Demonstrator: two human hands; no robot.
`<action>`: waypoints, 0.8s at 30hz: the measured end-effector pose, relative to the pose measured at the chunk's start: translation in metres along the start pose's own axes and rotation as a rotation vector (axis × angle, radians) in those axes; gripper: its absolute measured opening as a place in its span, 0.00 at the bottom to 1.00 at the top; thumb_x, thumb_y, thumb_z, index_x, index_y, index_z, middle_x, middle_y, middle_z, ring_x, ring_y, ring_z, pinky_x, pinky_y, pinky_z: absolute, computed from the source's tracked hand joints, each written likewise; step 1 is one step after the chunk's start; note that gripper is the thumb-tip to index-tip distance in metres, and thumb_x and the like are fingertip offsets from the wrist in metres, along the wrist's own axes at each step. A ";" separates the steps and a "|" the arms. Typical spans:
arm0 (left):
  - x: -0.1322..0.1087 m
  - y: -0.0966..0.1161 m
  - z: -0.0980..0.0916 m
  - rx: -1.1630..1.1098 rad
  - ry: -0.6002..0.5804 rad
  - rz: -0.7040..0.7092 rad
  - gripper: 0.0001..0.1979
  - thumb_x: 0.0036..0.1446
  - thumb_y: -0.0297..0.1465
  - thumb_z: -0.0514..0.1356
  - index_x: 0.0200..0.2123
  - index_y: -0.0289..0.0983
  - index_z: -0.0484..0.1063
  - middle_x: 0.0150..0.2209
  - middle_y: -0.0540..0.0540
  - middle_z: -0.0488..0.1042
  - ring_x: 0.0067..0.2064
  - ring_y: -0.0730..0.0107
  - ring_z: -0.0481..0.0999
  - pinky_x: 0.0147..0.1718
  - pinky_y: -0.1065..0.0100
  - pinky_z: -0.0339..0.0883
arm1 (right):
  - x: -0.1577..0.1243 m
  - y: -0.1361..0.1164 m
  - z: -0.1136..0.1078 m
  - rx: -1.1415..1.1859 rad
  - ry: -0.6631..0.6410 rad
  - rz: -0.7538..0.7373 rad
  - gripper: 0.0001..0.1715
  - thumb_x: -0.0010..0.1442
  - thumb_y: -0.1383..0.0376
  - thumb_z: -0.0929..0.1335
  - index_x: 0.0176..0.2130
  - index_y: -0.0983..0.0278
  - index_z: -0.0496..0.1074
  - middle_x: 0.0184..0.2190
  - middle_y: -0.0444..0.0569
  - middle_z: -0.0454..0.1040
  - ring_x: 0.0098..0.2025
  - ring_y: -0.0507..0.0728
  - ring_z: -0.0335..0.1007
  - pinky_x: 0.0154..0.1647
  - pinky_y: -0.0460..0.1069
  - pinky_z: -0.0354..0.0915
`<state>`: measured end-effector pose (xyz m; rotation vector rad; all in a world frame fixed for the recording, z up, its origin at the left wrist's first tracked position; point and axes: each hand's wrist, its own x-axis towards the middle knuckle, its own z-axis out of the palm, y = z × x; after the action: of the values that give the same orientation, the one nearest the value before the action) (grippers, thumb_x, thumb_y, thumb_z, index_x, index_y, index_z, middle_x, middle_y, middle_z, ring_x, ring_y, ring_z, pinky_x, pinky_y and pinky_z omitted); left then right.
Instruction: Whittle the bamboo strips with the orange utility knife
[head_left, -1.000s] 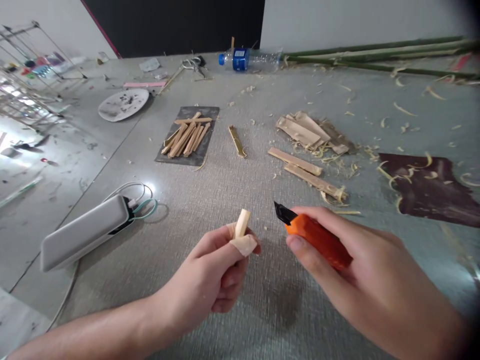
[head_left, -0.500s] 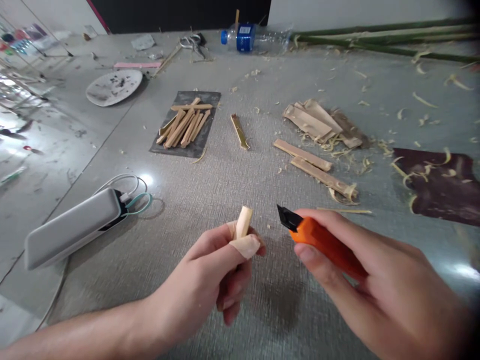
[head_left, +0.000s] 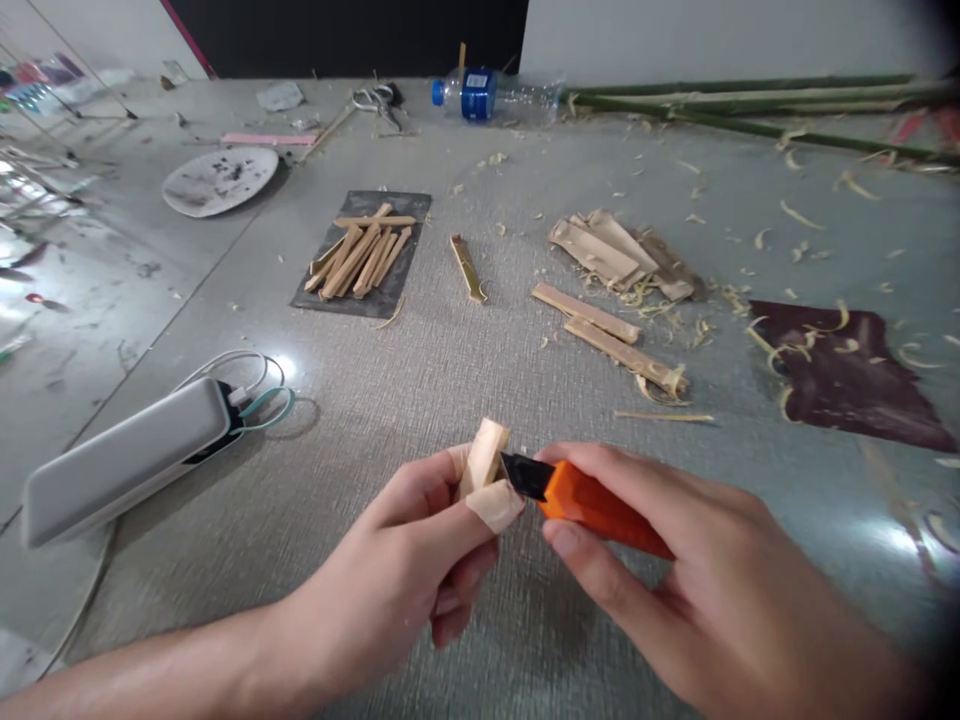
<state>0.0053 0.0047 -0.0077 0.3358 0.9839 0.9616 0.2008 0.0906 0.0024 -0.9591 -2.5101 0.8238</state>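
My left hand pinches a short pale wooden strip upright between thumb and forefinger; tape is wrapped round the thumb and forefinger. An orange utility knife is gripped in my right hand, its black blade pointing left. The blade tip is at the strip's right side, just above the taped thumb; whether it touches the wood is hard to tell. Both hands are above the grey table. The strip's lower end is hidden in my left fingers.
Cut sticks lie on a dark sheet. Wooden strips and shavings are at the right, near maroon sandpaper. A power bank with cables sits left. Behind are a plate, scissors, a bottle and green stalks.
My right hand has moved left, bringing the knife blade from a gap away up to the wooden strip. The strip leans slightly more to the right. The camera view has shifted a little.
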 end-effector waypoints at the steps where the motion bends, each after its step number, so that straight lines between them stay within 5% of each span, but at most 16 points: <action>1: 0.000 0.000 0.001 0.013 0.002 0.002 0.16 0.65 0.43 0.66 0.33 0.39 0.67 0.20 0.59 0.59 0.18 0.82 0.51 0.15 0.83 0.58 | 0.000 0.000 0.000 0.001 0.002 0.010 0.14 0.69 0.54 0.67 0.48 0.58 0.75 0.37 0.48 0.85 0.34 0.58 0.83 0.29 0.49 0.75; 17: 0.000 -0.001 0.000 0.090 0.022 0.037 0.18 0.65 0.45 0.66 0.32 0.39 0.65 0.19 0.59 0.58 0.18 0.82 0.52 0.16 0.80 0.56 | -0.001 -0.002 -0.001 0.028 -0.017 0.038 0.15 0.69 0.53 0.67 0.51 0.55 0.75 0.39 0.45 0.84 0.35 0.56 0.82 0.32 0.50 0.74; 24: -0.002 0.000 0.001 0.219 0.020 0.136 0.17 0.65 0.44 0.66 0.34 0.38 0.67 0.22 0.59 0.54 0.21 0.83 0.47 0.17 0.80 0.45 | 0.000 -0.002 -0.002 0.059 -0.066 0.040 0.13 0.70 0.53 0.68 0.49 0.55 0.76 0.36 0.44 0.84 0.32 0.55 0.81 0.28 0.48 0.72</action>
<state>0.0056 0.0027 -0.0061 0.5836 1.0977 0.9835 0.2006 0.0902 0.0052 -0.9809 -2.5144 0.9513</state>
